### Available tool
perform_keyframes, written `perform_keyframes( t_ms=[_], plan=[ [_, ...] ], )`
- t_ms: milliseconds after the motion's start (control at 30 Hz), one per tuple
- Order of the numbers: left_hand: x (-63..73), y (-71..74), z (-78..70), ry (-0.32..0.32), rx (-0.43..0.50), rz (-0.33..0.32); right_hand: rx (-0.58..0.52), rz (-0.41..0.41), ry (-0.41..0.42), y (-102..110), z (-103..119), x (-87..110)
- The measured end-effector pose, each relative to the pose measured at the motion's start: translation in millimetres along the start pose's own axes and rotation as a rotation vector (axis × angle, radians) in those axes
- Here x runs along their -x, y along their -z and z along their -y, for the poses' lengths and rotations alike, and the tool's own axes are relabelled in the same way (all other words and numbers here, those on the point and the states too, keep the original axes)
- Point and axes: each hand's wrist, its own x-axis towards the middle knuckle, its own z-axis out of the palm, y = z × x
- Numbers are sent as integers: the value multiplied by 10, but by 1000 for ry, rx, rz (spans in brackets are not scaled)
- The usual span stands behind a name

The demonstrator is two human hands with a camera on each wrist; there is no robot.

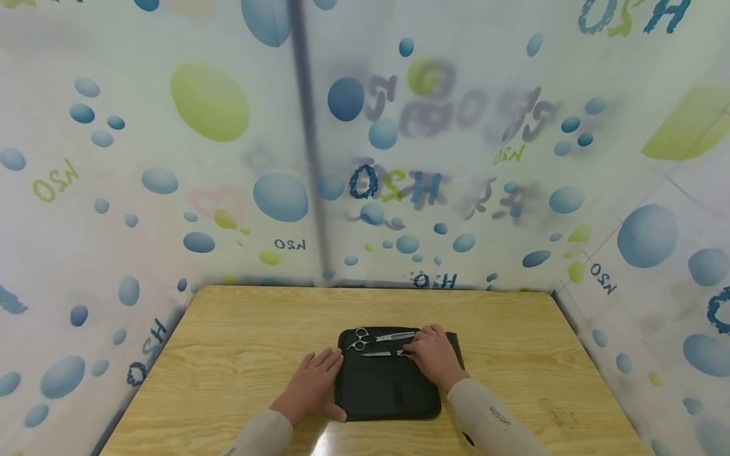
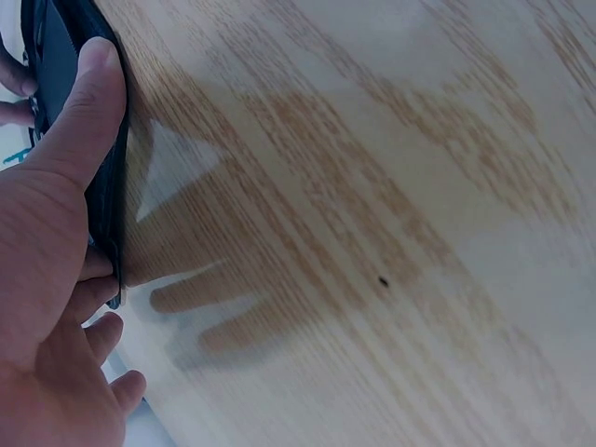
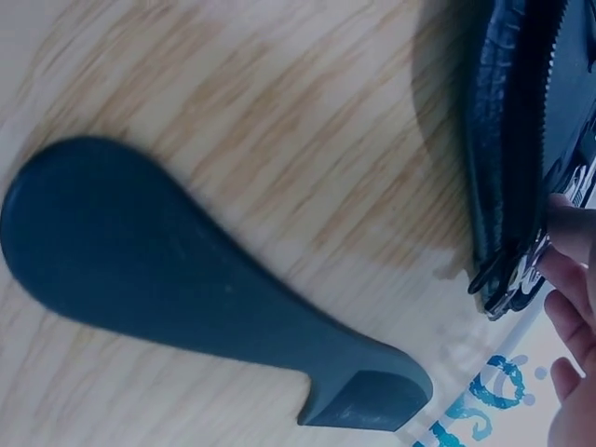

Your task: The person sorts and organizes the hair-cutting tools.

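A black zip case [image 1: 388, 389] lies unfolded on the wooden table. Two pairs of silver scissors lie across its upper part. The upper scissors [image 1: 358, 342] have finger rings to the left; the lower scissors [image 1: 376, 354] point left, their handle at my right fingertips. My right hand [image 1: 435, 354] pinches the lower scissors by that handle, partly covering it; in the right wrist view the fingers meet silver rings at the zipped edge. My left hand [image 1: 313, 386] rests against the case's left edge, fingers extended, thumb [image 2: 88, 112] along the rim.
Right of the case, partly hidden by my right hand in the head view, lies a flat black paddle-shaped piece [image 3: 140, 233] with one rounded end. The wooden table [image 1: 239, 329] meets patterned curtain walls [image 1: 399, 253] at the back and both sides.
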Motion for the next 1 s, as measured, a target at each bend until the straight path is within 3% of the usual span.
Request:
perform_keyframes(
  t_ms=[200, 400, 1000],
  plan=[
    [2, -26, 2, -4, -37, -35, -18, -18, 0, -12, 37, -15],
    [5, -19, -3, 0, -34, -26, -29, -48, 8, -3, 76, -34],
    [-16, -51, 11, -1, -40, -30, 27, 74, -6, 37, 168, -95]
  ],
)
